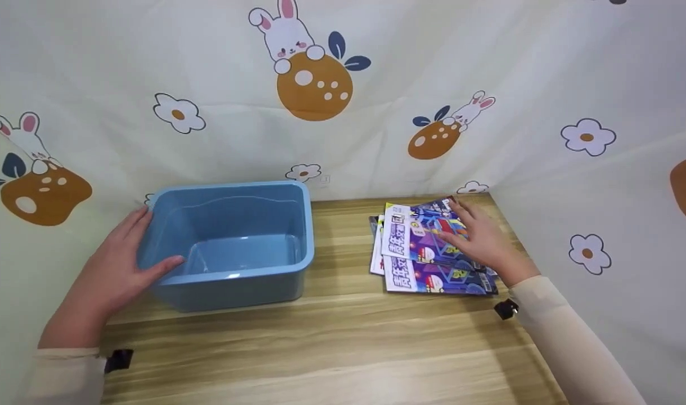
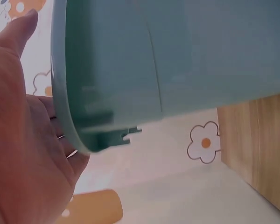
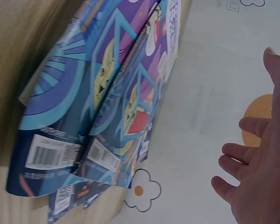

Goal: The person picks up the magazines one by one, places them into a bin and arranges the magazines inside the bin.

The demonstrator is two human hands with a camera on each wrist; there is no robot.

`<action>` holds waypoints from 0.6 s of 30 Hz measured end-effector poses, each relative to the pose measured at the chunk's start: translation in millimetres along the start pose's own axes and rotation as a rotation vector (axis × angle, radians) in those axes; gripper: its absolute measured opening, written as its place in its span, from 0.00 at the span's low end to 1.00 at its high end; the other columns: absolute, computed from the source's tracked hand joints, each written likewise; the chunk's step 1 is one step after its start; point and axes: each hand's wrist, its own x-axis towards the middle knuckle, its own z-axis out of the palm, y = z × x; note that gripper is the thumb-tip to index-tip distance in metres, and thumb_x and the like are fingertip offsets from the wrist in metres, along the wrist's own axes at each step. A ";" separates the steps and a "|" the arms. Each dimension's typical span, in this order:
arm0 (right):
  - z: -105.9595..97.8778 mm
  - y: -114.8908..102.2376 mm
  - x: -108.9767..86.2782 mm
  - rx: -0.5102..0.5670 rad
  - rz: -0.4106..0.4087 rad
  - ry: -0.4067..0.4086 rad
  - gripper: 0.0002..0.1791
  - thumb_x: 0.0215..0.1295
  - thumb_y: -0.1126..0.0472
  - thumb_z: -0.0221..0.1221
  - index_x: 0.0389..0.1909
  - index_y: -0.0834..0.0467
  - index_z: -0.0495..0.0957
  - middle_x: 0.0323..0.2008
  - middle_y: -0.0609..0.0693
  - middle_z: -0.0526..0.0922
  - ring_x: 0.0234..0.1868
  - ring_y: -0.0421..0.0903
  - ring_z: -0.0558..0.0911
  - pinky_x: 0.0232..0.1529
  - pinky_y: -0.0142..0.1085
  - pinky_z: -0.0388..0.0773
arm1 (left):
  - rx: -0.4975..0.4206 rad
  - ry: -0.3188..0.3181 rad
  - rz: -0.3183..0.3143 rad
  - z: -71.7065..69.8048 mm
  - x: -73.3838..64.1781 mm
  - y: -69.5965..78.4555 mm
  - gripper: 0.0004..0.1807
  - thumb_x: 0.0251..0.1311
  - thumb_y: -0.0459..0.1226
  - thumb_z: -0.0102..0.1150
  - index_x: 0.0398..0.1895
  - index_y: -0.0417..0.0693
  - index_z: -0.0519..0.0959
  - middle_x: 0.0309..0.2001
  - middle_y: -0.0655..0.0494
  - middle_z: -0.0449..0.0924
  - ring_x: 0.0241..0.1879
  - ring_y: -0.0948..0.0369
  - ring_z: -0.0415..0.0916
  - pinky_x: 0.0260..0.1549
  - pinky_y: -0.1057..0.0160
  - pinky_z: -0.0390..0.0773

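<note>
A blue plastic bin [image 1: 230, 292] stands on the wooden table, its inside showing only its bare floor. My left hand [image 1: 109, 267] is at its left end, fingers along the outer side and thumb extended over the near corner. In the left wrist view the left hand [image 2: 32, 140] lies beside the rim, with its fingertips partly hidden behind the bin wall [image 2: 186, 60]. To the right lies a loose, overlapping pile of magazines [image 1: 413, 275] with purple and blue covers. My right hand [image 1: 483, 242] hovers over their right side, fingers spread and holding nothing; the right wrist view shows it apart from the magazines [image 3: 107, 93].
A pale cloth [image 1: 377, 124] printed with rabbits, oranges and flowers rises behind the table and along both sides. Bare wooden tabletop [image 1: 298, 349] lies in front of the bin and magazines. A small black piece [image 1: 507, 309] sits at the right cuff, another [image 1: 118, 360] at the left.
</note>
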 end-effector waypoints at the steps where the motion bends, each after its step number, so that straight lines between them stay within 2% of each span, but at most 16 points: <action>1: 1.7 1.1 -0.9 0.001 0.009 -0.007 0.57 0.74 0.23 0.58 0.91 0.51 0.53 0.87 0.67 0.55 0.84 0.74 0.57 0.78 0.76 0.58 | -0.006 -0.003 -0.006 0.0 -1.7 -1.9 0.65 0.68 0.66 0.67 0.90 0.36 0.47 0.88 0.30 0.44 0.84 0.26 0.46 0.66 0.13 0.59; 8: 11.2 10.8 -8.2 0.036 0.009 -0.024 0.53 0.76 0.29 0.62 0.89 0.55 0.59 0.86 0.69 0.56 0.83 0.76 0.58 0.79 0.76 0.56 | -0.040 -0.044 -0.033 4.7 -7.6 -11.5 0.69 0.67 0.67 0.68 0.91 0.39 0.38 0.90 0.34 0.34 0.85 0.26 0.39 0.65 0.11 0.56; 12: 15.5 17.0 -14.0 0.042 0.018 -0.051 0.52 0.76 0.30 0.63 0.89 0.54 0.59 0.86 0.68 0.56 0.83 0.76 0.58 0.79 0.76 0.56 | -0.059 -0.070 -0.041 11.4 -6.6 -14.8 0.70 0.67 0.68 0.67 0.91 0.40 0.36 0.90 0.34 0.33 0.85 0.25 0.39 0.64 0.11 0.57; 18: 24.1 28.0 -18.5 0.100 0.023 -0.034 0.51 0.75 0.35 0.67 0.86 0.61 0.63 0.84 0.71 0.59 0.82 0.77 0.59 0.79 0.75 0.57 | -0.079 -0.065 -0.040 17.9 -8.9 -22.3 0.70 0.68 0.66 0.68 0.91 0.39 0.35 0.90 0.35 0.32 0.86 0.27 0.38 0.67 0.12 0.56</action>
